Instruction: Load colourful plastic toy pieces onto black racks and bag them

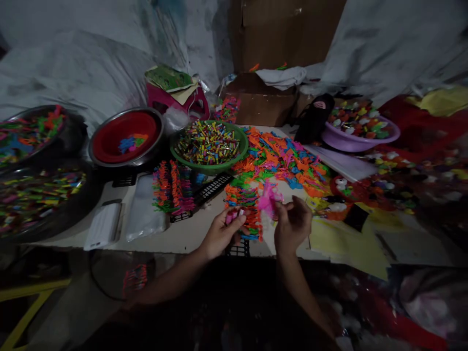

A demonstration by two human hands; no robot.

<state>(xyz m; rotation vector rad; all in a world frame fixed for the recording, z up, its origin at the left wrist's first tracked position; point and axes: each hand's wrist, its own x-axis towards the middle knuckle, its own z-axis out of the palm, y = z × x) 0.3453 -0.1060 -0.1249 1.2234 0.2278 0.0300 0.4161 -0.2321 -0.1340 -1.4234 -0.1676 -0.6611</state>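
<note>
My left hand is closed on a small pink and white piece, just in front of the table's front edge. My right hand has its fingers curled beside a bright pink plastic piece, which its fingertips seem to pinch; blur hides the exact contact. Between and behind both hands lie stacked rows of colourful plastic pieces on a black rack. Farther back spreads a loose pile of orange, blue and green pieces. A green basin behind the left hand holds many small wrapped tubes.
More stacked pieces, a clear plastic bag stack and a white box lie left. Farther left are a red bowl and dark basins. At right stand a purple basin and yellow sheets. Cardboard boxes stand behind.
</note>
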